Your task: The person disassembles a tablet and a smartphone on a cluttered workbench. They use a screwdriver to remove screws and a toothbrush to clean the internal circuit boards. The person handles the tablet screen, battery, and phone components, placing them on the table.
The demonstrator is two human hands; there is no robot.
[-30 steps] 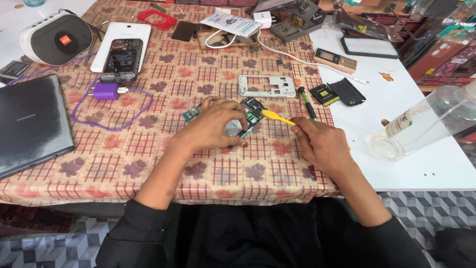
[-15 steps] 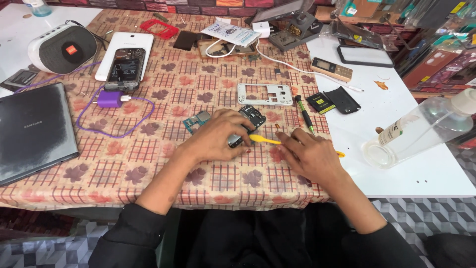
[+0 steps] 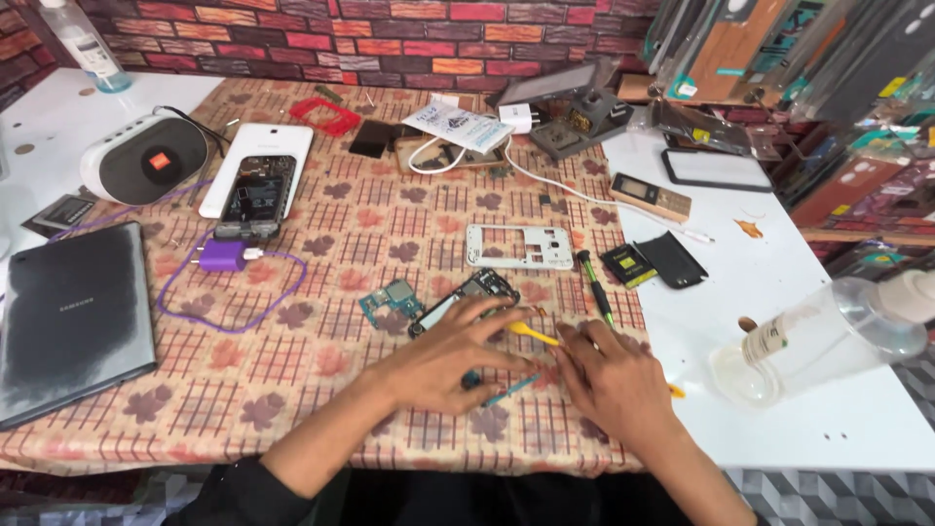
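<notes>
My left hand [image 3: 450, 358] lies palm down on the leaf-patterned tablecloth [image 3: 292, 370], its fingers holding down a dismantled black phone [image 3: 469, 290]. My right hand [image 3: 609, 378] rests beside it and grips a thin yellow pry tool [image 3: 532, 335], whose tip points left under my left fingers. A small green circuit board [image 3: 390, 298] lies just left of the phone. A thin teal strip [image 3: 508, 391] sits on the cloth between my two hands.
A silver phone frame [image 3: 518, 246], a green-handled screwdriver [image 3: 594, 288], a battery [image 3: 627, 265] and a black cover [image 3: 674, 259] lie beyond my hands. A clear bottle [image 3: 828, 336] lies on its side at right. At left are a tablet [image 3: 68, 321], purple charger [image 3: 224, 257], opened white phone [image 3: 255, 185] and speaker [image 3: 146, 158].
The view has tilted up, so the table contents sit lower in frame. My hands stay together on the phone; the right hand has drawn slightly back with the yellow tool.
</notes>
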